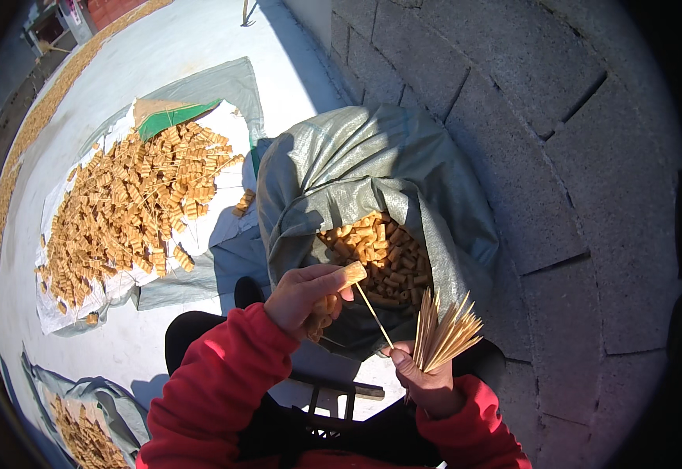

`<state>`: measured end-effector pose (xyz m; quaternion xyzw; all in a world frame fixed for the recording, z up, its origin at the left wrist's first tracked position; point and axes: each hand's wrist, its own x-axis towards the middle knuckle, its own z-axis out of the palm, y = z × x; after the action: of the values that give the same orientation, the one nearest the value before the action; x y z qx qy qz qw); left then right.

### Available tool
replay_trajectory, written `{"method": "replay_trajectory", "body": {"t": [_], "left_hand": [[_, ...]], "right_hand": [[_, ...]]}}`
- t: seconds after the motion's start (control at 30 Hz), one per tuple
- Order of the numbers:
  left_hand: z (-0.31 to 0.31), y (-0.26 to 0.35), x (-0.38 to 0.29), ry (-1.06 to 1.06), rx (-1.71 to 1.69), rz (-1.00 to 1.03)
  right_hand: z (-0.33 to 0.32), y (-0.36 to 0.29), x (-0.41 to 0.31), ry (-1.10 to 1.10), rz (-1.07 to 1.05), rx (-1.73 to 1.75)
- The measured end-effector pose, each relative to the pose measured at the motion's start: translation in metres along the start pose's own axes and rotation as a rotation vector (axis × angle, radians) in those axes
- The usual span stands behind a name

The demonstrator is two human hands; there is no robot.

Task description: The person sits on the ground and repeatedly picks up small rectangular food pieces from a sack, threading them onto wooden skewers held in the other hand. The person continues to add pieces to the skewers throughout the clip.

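My left hand (pixel 302 296) grips a tan, tube-like food piece (pixel 353 274) between thumb and forefinger, with more pieces (pixel 321 316) tucked under the curled fingers. A thin wooden skewer (pixel 376 316) runs from that piece down to my right hand (pixel 426 375), whose thumb and forefinger pinch its lower end. The same hand also clasps a fanned bundle of wooden skewers (pixel 447 333), points outward. Just beyond both hands, a woven plastic sack (pixel 370 146) lies with its mouth folded back. Many loose tan pieces (pixel 396 258) fill the opening, partly in shadow.
To the left, a heap of skewered pieces (pixel 135 199) covers a white sheet (pixel 232 217) over a grey tarp (pixel 235 82). Another pile (pixel 86 437) sits at the lower left. A block wall (pixel 552 234) rises on the right. A dark stool or frame (pixel 346 390) stands between my legs.
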<state>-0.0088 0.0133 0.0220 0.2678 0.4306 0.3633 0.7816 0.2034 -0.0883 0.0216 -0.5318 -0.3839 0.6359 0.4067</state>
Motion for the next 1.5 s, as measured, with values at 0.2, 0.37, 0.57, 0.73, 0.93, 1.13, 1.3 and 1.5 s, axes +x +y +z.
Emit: {"method": "replay_trajectory", "body": {"t": [0.2, 0.37, 0.57, 0.73, 0.93, 1.13, 1.3, 1.5], "left_hand": [[-0.009, -0.009, 0.007, -0.028, -0.143, 0.015], [-0.003, -0.004, 0.001, 0.003, -0.072, 0.021], [0.012, -0.004, -0.003, -0.025, 0.208, -0.007], [0.020, -0.033, -0.007, -0.389, 0.436, 0.016], [-0.006, -0.018, 0.011, -0.232, 0.229, 0.171], [-0.020, -0.006, 0.006, -0.321, 0.372, 0.309], [-0.023, 0.004, -0.001, -0.483, 0.490, 0.340], [-0.028, 0.012, -0.008, -0.507, 0.754, 0.194]], "right_hand": [[0.002, -0.007, -0.001, -0.031, 0.011, 0.051], [0.003, -0.002, 0.001, 0.000, -0.019, 0.010], [0.002, 0.001, -0.002, 0.054, 0.002, 0.046], [0.010, -0.002, 0.003, 0.085, -0.063, -0.006], [-0.003, -0.005, -0.004, -0.070, -0.045, 0.011], [0.003, -0.020, -0.005, -0.176, 0.013, 0.002], [-0.004, -0.017, -0.004, -0.286, -0.003, -0.114], [-0.009, -0.025, -0.006, -0.282, 0.091, -0.169]]}}
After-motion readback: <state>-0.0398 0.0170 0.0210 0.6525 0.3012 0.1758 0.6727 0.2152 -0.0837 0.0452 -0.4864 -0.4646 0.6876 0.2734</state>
